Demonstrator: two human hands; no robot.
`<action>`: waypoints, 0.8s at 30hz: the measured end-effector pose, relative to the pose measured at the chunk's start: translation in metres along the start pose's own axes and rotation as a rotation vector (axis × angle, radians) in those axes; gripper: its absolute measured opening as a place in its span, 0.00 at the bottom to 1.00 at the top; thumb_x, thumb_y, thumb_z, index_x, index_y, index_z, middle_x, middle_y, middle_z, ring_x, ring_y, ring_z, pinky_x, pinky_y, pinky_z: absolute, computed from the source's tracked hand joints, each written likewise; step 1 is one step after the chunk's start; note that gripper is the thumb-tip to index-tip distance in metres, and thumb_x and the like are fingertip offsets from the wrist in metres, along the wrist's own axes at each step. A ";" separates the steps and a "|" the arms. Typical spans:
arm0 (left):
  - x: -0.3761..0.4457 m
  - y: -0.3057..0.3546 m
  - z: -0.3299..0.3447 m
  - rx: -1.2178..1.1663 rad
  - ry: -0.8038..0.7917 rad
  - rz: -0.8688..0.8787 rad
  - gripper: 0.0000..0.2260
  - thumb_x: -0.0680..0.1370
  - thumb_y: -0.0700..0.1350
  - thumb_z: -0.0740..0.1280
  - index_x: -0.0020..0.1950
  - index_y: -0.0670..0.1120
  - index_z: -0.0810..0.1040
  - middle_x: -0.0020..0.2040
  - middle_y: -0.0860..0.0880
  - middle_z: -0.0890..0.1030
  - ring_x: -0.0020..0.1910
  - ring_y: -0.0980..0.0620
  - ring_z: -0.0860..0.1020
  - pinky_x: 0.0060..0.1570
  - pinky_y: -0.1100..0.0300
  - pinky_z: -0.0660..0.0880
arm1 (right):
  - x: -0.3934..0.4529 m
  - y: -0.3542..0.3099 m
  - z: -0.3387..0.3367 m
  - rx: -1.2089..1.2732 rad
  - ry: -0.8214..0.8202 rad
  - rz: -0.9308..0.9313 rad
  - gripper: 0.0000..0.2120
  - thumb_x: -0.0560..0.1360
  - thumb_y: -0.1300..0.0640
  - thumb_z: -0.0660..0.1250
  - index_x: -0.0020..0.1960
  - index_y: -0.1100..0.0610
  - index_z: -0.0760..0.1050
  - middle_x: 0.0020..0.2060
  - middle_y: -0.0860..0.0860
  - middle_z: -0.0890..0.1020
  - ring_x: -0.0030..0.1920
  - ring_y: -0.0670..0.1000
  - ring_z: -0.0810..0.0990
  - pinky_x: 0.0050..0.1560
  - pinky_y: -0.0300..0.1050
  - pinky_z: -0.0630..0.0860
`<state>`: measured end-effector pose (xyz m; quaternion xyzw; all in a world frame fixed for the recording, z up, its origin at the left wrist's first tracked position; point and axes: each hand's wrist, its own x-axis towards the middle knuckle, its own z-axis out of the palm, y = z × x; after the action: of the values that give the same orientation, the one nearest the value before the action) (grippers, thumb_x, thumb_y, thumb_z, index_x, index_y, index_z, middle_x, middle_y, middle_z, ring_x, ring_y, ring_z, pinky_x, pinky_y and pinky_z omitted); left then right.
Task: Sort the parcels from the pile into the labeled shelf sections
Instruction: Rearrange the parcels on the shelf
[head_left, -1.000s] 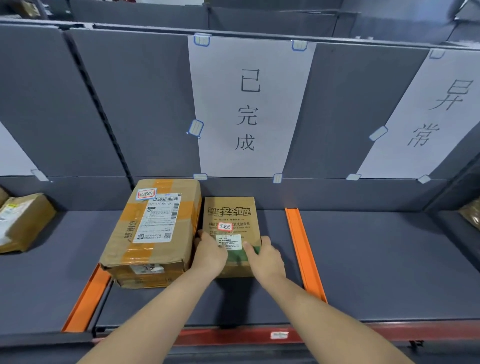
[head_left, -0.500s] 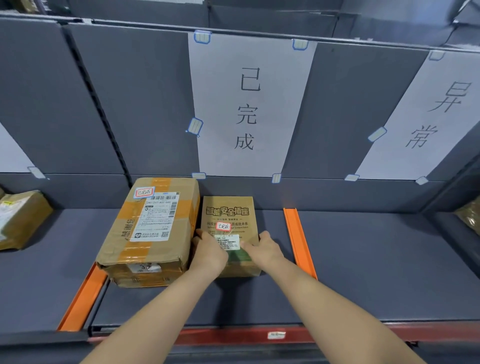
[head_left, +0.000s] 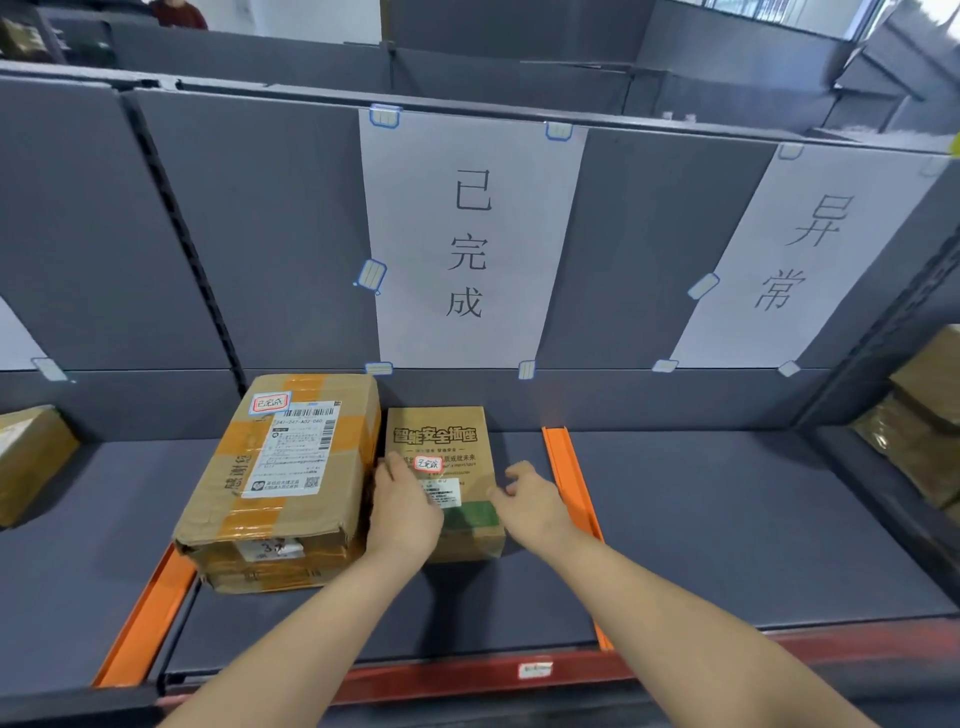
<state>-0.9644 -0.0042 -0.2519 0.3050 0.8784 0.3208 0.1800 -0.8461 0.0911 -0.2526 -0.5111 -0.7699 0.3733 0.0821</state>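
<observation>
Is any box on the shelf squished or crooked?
Yes. The big brown cardboard parcel with orange tape looks dented and crumpled along its near edge, and it sits turned at a slant. The small brown printed box beside it sits straighter and looks undamaged.

Grey shelf (head_left: 727, 519) bears large parcel (head_left: 291, 478) beside small box (head_left: 441, 441).

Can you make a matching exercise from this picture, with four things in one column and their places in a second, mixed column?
Things:
1. small brown box
2. large taped box
3. left hand
4. right hand

Places:
A. against the shelf's back, left of the small box
B. at the small box's right edge
C. between the large box and the orange divider
D. on the small box's left side

Pairs: 1-C, 2-A, 3-D, 4-B
</observation>
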 end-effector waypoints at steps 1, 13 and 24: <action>0.000 0.003 -0.002 0.006 0.021 0.031 0.32 0.78 0.39 0.63 0.78 0.39 0.51 0.75 0.41 0.59 0.73 0.43 0.61 0.71 0.51 0.64 | -0.001 0.001 -0.005 0.017 0.004 -0.012 0.22 0.79 0.48 0.62 0.70 0.56 0.66 0.61 0.53 0.78 0.54 0.52 0.78 0.46 0.41 0.72; -0.019 0.078 0.004 0.040 -0.127 0.232 0.19 0.80 0.42 0.59 0.70 0.40 0.66 0.67 0.42 0.71 0.65 0.42 0.70 0.60 0.52 0.68 | -0.033 0.031 -0.072 0.069 0.145 0.034 0.15 0.78 0.53 0.61 0.64 0.51 0.72 0.59 0.50 0.79 0.55 0.54 0.78 0.56 0.45 0.76; -0.083 0.174 0.061 -0.111 -0.324 0.456 0.10 0.80 0.40 0.59 0.58 0.45 0.76 0.47 0.47 0.78 0.35 0.54 0.73 0.29 0.66 0.68 | -0.084 0.115 -0.162 0.094 0.319 0.097 0.13 0.78 0.52 0.61 0.62 0.51 0.72 0.54 0.49 0.78 0.47 0.51 0.76 0.45 0.42 0.74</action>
<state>-0.7975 0.0753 -0.1693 0.5318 0.7280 0.3474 0.2577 -0.6412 0.1224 -0.1923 -0.5958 -0.7033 0.3268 0.2089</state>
